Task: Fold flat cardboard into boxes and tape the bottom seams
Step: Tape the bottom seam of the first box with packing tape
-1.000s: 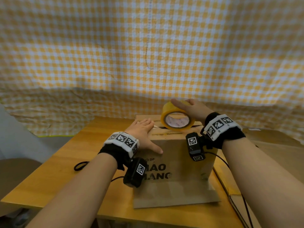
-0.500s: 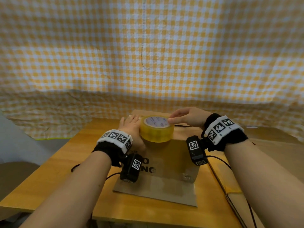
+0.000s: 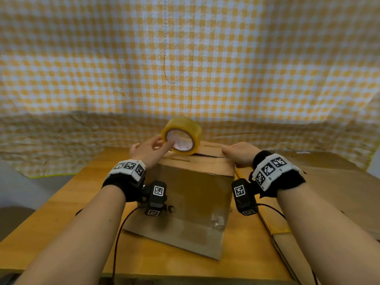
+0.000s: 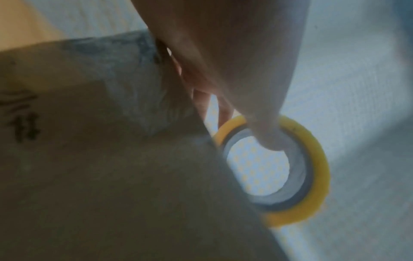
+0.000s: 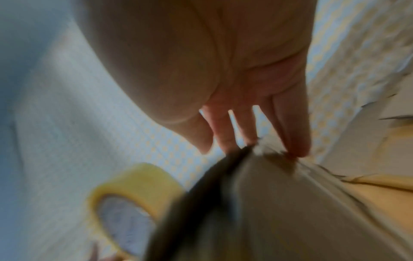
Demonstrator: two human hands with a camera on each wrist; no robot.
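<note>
A brown cardboard box point(image 3: 191, 194) stands on the wooden table point(image 3: 61, 202), its closed flaps facing up. A yellow tape roll point(image 3: 185, 128) stands on edge on the box's top, near the far left. My left hand point(image 3: 164, 141) pinches the roll, thumb on the outer rim and one finger point(image 4: 266, 134) hooked into the core of the tape roll point(image 4: 317, 173). My right hand point(image 3: 232, 151) lies flat on the top's right edge, its straight fingers point(image 5: 290, 134) touching the box point(image 5: 290, 211) at its corner. In the right wrist view the tape roll point(image 5: 138, 183) shows at lower left.
Flat cardboard sheets point(image 3: 329, 182) lie on the table to the right of the box. Black cables point(image 3: 117, 239) run from the wrist cameras across the table's front. A yellow checked cloth point(image 3: 185, 68) hangs behind and covers the floor.
The roll lay flat on the box under both hands; now it stands on edge in my left hand alone. My right hand has moved to the top's right edge.
</note>
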